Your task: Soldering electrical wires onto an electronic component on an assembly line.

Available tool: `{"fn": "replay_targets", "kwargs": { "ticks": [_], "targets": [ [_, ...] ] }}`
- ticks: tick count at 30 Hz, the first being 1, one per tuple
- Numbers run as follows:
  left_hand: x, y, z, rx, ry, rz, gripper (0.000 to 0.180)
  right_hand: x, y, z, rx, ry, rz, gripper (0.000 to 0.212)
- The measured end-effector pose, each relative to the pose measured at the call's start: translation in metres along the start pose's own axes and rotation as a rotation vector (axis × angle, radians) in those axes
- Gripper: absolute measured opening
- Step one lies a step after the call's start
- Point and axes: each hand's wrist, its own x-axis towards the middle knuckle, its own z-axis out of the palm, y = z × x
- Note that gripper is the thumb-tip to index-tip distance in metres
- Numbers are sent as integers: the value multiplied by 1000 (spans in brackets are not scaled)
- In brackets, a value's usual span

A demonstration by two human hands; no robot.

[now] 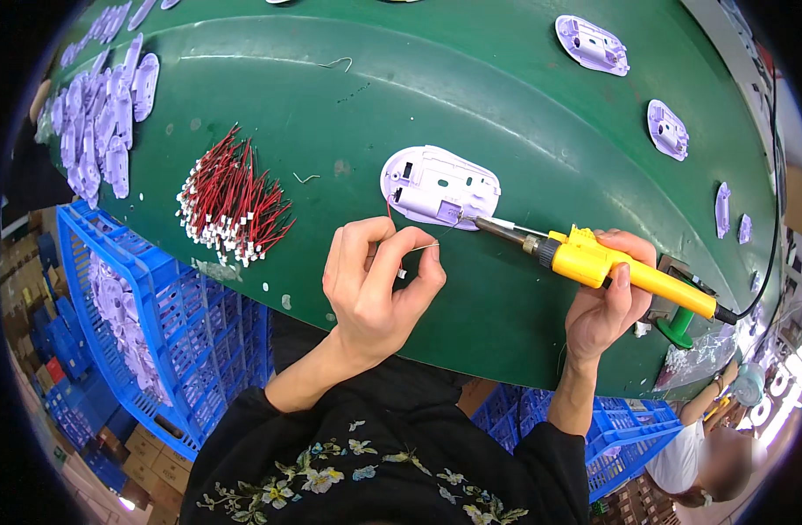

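On green surface (pixel 348 114), purple shell (pixel 432 179) lies just ahead; my right grip (pixel 598 317) wraps yellow soldering iron (pixel 585 262), left grip (pixel 373 284) pinches thin wire (pixel 423 248). I'd keep tip (pixel 483 222) steady, feed lightly, spare shell imo.

Green table (pixel 348 122): lilac shell (pixel 428 178) midway, red-wire heap (pixel 239 197) left, shell pile (pixel 121 109) farther left, loose shells (pixel 594 49) right.

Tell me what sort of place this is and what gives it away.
Probably a small-electronics assembly workshop: a yellow-bodied soldering iron in the right hand, a heap of red wires with white connectors, and piled lilac oval plastic shells on the green bench.
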Motion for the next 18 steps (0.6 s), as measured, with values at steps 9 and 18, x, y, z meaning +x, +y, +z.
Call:
{"fn": "replay_targets", "kwargs": {
  "ticks": [9, 18],
  "targets": [
    [-1, -1, 1, -26, -3, -34, 20, 0, -1, 0, 5, -14, -1, 31],
    [-1, 2, 0, -25, -23, -74, 18, 1, -2, 0, -5, -19, 0, 30]
  ]
}}
